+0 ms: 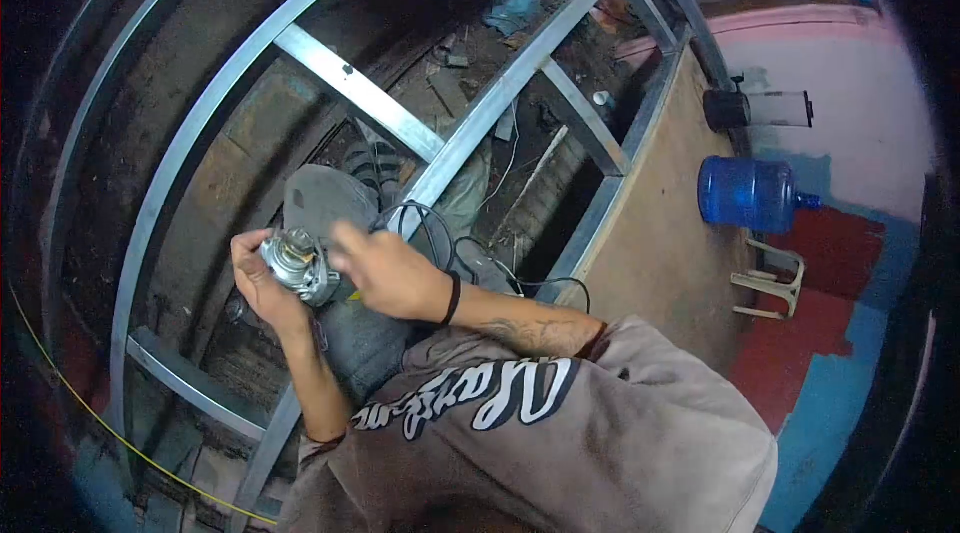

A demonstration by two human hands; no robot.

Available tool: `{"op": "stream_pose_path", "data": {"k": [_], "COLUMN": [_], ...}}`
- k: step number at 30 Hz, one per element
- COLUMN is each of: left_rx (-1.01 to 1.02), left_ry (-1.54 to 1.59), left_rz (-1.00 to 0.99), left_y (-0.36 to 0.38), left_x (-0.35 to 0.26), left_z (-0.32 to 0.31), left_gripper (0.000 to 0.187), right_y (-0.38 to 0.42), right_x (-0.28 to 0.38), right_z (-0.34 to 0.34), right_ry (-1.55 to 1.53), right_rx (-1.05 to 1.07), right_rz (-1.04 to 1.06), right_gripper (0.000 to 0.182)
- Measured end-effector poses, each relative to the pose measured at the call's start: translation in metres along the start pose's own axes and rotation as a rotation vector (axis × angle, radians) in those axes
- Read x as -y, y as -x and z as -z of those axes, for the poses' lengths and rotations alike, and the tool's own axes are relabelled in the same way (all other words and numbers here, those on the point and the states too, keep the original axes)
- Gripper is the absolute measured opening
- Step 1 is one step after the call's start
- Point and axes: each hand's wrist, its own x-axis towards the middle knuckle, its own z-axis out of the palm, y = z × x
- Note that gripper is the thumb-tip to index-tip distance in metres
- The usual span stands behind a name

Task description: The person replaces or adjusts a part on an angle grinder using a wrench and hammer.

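My left hand (pixel 262 283) is wrapped around the silver metal head of what looks like an angle grinder (pixel 298 261), held above my lap. Its round face with a brassy centre points up toward me. The rest of its body is hidden behind my hands and legs. Just to the right of the metal head is my right hand (pixel 390 271), its fingers curled and smeared by motion. I cannot tell whether they hold anything. A dark cable (pixel 470 245) loops out behind the right hand and runs to the right.
Silver metal frame bars (pixel 495 113) cross in front of and around me, over debris-strewn ground (pixel 450 83). A plywood panel (pixel 655 203) lies to the right. Past it are a blue water jug (pixel 745 193) and a pale plastic stool (pixel 772 281). A yellow cord (pixel 110 431) curves at lower left.
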Motion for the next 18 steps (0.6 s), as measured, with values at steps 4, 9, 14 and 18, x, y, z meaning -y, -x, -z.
{"op": "stream_pose_path", "data": {"k": [4, 9, 14, 18], "left_rx": [-0.047, -0.105, -0.105, -0.116], "left_ry": [0.095, 0.000, 0.118, 0.051], "left_rz": [0.096, 0.010, 0.068, -0.012], "left_y": [0.004, 0.004, 0.006, 0.003], "left_x": [-0.005, -0.005, -0.016, -0.004], "left_z": [0.003, 0.000, -0.008, -0.005], "left_gripper": [0.054, 0.059, 0.059, 0.055], "right_y": [0.009, 0.007, 0.011, 0.001], "right_x": [0.042, 0.012, 0.021, -0.002], "right_z": [0.033, 0.009, 0.017, 0.005], "right_ry": [-0.431, -0.109, -0.454, -0.054], "right_rx": [-0.075, -0.064, -0.210, 0.081], "right_rz": [-0.081, 0.084, -0.165, 0.075], "right_gripper": [0.015, 0.015, 0.018, 0.020]}}
